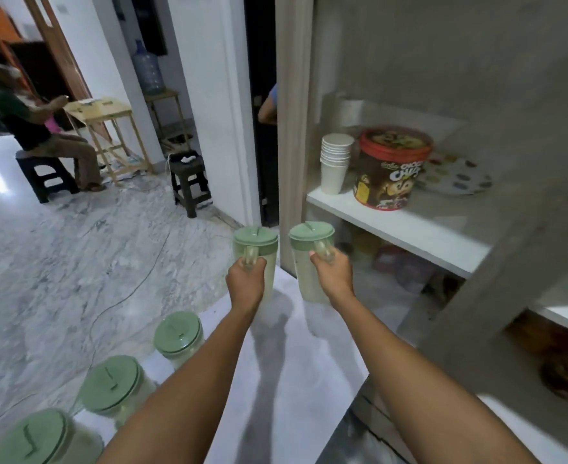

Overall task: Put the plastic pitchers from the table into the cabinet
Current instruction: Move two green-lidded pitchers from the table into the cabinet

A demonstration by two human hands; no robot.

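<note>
I have my left hand (246,279) closed around the handle of one green-lidded plastic pitcher (255,252) and my right hand (332,274) closed around the handle of a second pitcher (309,262), both held upright side by side above the far end of the white table (292,380), just in front of the open cabinet (409,226). Three more green-lidded pitchers (178,336) stand in a row along the table's left edge. On the cabinet's upper shelf sit a stack of paper cups (335,162), a Choco Chips tub (391,165) and a spotted plate (456,179).
</note>
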